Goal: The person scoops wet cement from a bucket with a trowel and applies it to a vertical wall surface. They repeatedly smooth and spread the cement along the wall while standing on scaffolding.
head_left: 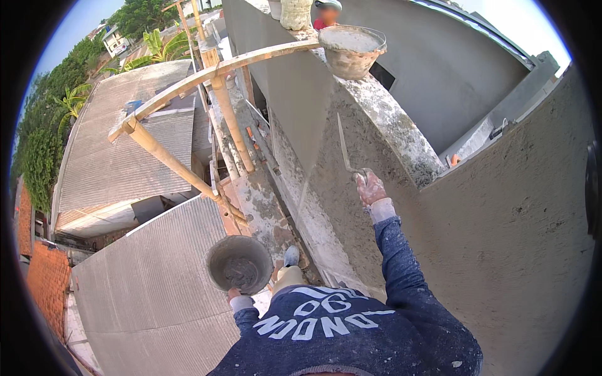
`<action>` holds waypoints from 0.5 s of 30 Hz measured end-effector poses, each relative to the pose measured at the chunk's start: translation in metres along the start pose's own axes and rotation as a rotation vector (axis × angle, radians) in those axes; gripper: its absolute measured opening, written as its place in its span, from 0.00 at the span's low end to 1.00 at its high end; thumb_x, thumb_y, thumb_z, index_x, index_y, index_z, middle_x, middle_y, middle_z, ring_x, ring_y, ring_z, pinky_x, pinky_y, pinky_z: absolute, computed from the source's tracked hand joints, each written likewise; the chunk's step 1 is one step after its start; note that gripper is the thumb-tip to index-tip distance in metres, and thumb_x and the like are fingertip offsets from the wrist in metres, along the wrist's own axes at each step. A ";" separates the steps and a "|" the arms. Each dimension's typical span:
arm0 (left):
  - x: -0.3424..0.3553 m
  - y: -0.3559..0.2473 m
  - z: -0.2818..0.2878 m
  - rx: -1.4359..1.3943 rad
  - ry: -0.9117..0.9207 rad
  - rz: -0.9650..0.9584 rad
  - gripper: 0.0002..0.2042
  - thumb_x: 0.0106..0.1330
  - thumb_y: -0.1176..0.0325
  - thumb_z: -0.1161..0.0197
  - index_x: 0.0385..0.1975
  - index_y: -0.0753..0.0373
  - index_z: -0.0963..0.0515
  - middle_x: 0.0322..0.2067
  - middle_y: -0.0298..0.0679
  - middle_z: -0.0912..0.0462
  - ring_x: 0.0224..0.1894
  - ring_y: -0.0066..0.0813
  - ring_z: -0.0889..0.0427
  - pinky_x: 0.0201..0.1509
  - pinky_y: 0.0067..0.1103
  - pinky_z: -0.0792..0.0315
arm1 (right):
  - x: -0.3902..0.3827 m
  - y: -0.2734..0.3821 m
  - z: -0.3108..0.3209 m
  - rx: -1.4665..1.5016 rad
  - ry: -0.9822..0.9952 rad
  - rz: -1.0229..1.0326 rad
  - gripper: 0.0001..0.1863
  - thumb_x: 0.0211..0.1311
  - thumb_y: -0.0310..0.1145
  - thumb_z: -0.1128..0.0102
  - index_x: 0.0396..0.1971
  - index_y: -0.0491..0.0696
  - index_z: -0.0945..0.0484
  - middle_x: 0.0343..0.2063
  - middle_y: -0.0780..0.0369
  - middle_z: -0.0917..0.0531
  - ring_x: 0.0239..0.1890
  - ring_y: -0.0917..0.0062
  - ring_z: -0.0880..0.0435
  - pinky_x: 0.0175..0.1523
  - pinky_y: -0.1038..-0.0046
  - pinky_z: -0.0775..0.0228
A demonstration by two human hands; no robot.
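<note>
My right hand [371, 187] is closed around the handle of a trowel [343, 143]. The trowel's thin blade points up and away, close in front of the rough, wet-looking plaster on the wall [351, 200]. Low on the left, my left hand [234, 293] grips the near rim of a dark bucket [216, 258], with some grey mortar [241, 272] at its bottom. Most of the left fingers are hidden by the bucket. A second bucket [352, 64], nearly full of grey mortar, stands on top of the wall ahead.
A wooden beam [251, 57] on bamboo poles [229, 119] crosses on the left. Beyond lies a drop to corrugated roofs [144, 269]. My foot [291, 255] is on a narrow mortar-stained ledge. A pale sack-like container [296, 14] and another person [327, 14] are behind the wall bucket.
</note>
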State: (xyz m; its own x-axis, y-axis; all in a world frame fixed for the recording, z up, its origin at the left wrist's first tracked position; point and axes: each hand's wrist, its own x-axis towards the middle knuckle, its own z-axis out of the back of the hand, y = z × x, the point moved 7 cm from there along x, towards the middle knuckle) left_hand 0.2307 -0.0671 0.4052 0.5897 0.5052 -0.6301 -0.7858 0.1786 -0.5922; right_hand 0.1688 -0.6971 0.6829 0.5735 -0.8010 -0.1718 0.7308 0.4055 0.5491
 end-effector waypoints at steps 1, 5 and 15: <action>0.002 0.000 0.002 -0.002 -0.001 0.005 0.18 0.46 0.62 0.44 0.29 0.74 0.21 0.29 0.54 0.19 0.32 0.45 0.19 0.37 0.35 0.27 | 0.001 0.000 -0.009 0.017 -0.046 0.058 0.25 0.62 0.48 0.50 0.52 0.46 0.30 0.43 0.46 0.21 0.48 0.51 0.24 0.54 0.57 0.33; 0.011 -0.003 0.013 -0.012 -0.003 0.028 0.18 0.47 0.62 0.44 0.30 0.73 0.21 0.29 0.54 0.19 0.32 0.45 0.19 0.38 0.35 0.26 | 0.028 0.015 -0.017 -0.008 -0.181 0.093 0.26 0.62 0.50 0.51 0.54 0.47 0.31 0.43 0.47 0.21 0.49 0.52 0.24 0.55 0.57 0.33; 0.027 -0.030 0.016 -0.001 0.019 0.021 0.17 0.48 0.62 0.45 0.30 0.71 0.20 0.30 0.53 0.19 0.32 0.45 0.18 0.39 0.34 0.26 | 0.089 0.003 0.028 -0.182 -0.170 -0.056 0.29 0.63 0.56 0.56 0.56 0.52 0.33 0.51 0.53 0.24 0.56 0.58 0.27 0.60 0.59 0.38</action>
State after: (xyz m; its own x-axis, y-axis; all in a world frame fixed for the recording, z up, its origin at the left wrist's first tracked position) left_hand 0.2672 -0.0454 0.4145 0.5767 0.4923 -0.6520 -0.7977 0.1670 -0.5794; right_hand 0.2116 -0.7796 0.6915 0.4710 -0.8807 -0.0492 0.8230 0.4187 0.3838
